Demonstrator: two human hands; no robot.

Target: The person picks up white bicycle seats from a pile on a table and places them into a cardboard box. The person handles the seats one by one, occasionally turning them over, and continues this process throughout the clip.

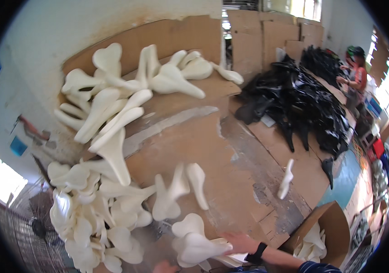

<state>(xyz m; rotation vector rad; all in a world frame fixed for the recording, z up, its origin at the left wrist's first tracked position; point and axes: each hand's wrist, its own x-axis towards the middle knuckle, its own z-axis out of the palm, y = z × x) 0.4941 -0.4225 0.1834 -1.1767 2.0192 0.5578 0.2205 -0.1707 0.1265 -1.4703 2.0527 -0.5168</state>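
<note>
At the near edge of the table, a cream bicycle saddle pad (195,249) lies with its narrow nose toward my right hand (236,243). That hand, with a dark band on the wrist, touches or nearly touches the nose; its fingers are smeared by motion, so I cannot tell whether they grip it. Another cream pad (189,224) shows just behind. My left hand (165,267) is a blur at the bottom edge, left of the pad, its fingers unreadable. Further in stand a few loose pads (197,182), and at their left a big heap of pads (120,214).
More cream pads (171,81) are piled along the cardboard-lined wall. Shiny black saddle-shaped pieces (294,95) form a heap at the far right, where a person (358,77) stands. One pad (286,179) lies alone on the cardboard-covered table (190,136). A carton (340,227) holds pale pieces; a fan (30,227) is at left.
</note>
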